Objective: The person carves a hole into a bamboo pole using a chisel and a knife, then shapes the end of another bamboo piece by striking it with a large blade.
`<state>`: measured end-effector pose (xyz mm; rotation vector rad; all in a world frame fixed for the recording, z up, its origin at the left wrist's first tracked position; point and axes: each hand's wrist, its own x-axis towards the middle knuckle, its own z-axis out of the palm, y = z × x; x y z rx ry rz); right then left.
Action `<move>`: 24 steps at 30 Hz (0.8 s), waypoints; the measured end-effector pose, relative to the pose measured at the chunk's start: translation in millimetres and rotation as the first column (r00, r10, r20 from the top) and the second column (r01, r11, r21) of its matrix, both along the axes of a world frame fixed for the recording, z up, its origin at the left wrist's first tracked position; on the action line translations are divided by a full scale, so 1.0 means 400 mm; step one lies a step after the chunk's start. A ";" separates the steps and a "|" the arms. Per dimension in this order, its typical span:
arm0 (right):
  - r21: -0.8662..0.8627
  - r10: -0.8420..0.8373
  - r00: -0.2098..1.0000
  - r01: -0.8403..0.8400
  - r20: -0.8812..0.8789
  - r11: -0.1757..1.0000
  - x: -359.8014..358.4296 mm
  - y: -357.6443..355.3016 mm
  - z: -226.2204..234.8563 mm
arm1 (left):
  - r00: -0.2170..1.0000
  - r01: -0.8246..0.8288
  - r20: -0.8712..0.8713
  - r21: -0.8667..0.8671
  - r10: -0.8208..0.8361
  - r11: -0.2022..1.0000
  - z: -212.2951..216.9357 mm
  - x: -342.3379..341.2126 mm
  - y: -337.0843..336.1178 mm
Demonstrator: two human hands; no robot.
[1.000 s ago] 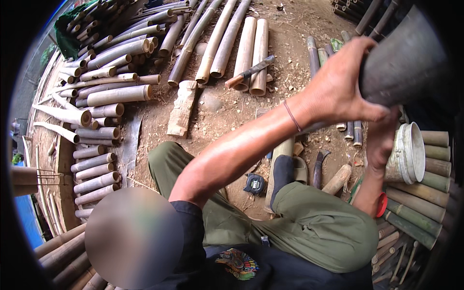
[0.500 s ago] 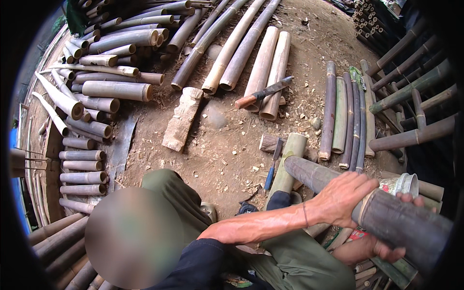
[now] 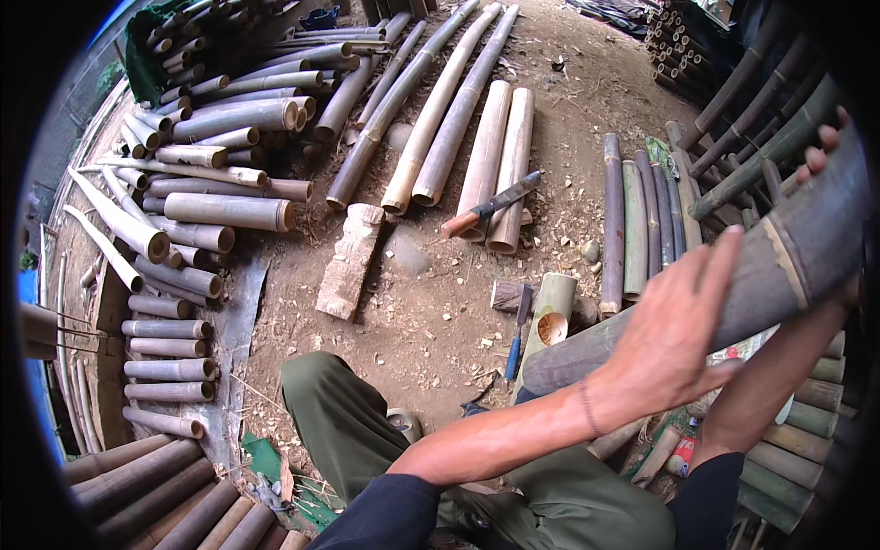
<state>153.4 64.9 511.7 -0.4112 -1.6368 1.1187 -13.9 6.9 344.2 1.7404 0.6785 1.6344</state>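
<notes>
A thick grey-brown bamboo pole (image 3: 765, 302) slants across the right side, its far right end raised. My left hand (image 3: 674, 321) lies along it with fingers stretched out. Over the raised end, the fingertips of my right hand (image 3: 823, 151) curl round the pole, which hides the palm. Below the pole's lower left end, a pale green bamboo piece (image 3: 559, 293) has a round cut hole (image 3: 552, 327) in its side. Beside it, a chisel (image 3: 515, 341) with a blue handle leans near a short bamboo offcut (image 3: 507, 294).
A machete (image 3: 495, 203) lies across two pale bamboo lengths (image 3: 484, 156). A carved wooden block (image 3: 351, 261) rests on the dirt floor (image 3: 403, 339). Stacked bamboo (image 3: 229, 211) fills the left. Upright-leaning poles (image 3: 770, 137) and cut lengths (image 3: 632, 211) stand or lie to the right.
The pole's right end has swung up and its lower end has shifted down, showing the hole. My left hand has loosened its grasp; my right hand has risen with the pole.
</notes>
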 end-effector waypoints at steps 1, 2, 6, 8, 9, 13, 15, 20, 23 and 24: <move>-0.045 0.042 0.999 -0.043 -0.018 0.998 -0.006 0.026 -0.002 | 0.996 0.039 -0.080 -0.103 -0.047 0.994 -0.042 -0.032 -0.015; -0.097 0.094 0.994 -0.099 -0.057 0.990 -0.019 0.063 -0.023 | 0.982 0.054 -0.167 -0.208 -0.090 0.977 -0.119 -0.078 -0.043; -0.252 0.156 0.960 -0.214 -0.231 0.944 -0.109 0.184 -0.181 | 0.899 -0.120 -0.401 -0.611 -0.176 0.782 -0.410 -0.249 -0.306; -0.374 0.157 0.942 -0.265 -0.296 0.889 -0.194 0.235 -0.286 | 0.871 -0.311 -0.476 -0.725 -0.120 0.614 -0.391 -0.311 -0.422; -0.405 0.071 0.944 -0.204 -0.321 0.891 -0.253 0.249 -0.350 | 0.860 -0.369 -0.503 -0.729 -0.086 0.577 -0.380 -0.332 -0.451; -0.654 -0.082 0.968 -0.098 -0.239 0.750 -0.354 0.320 -0.569 | 0.858 -0.457 -0.511 -0.811 -0.061 0.365 -0.329 -0.345 -0.488; -0.685 -0.103 0.987 -0.008 -0.122 0.728 -0.317 0.361 -0.700 | 0.943 -0.291 -0.321 -0.922 -0.085 0.256 -0.277 -0.323 -0.461; -0.802 -0.130 0.975 -0.071 -0.182 0.593 -0.495 0.351 -0.903 | 0.975 -0.196 -0.180 -0.973 0.133 0.122 -0.230 -0.359 -0.431; -0.841 0.011 0.982 -0.168 -0.190 0.515 -0.464 0.407 -0.995 | 0.978 -0.153 -0.139 -0.985 0.157 0.080 -0.230 -0.358 -0.388; -0.829 -0.055 0.986 -0.102 -0.157 0.551 -0.452 0.414 -1.024 | 0.977 -0.152 -0.141 -0.987 0.158 0.057 -0.229 -0.354 -0.358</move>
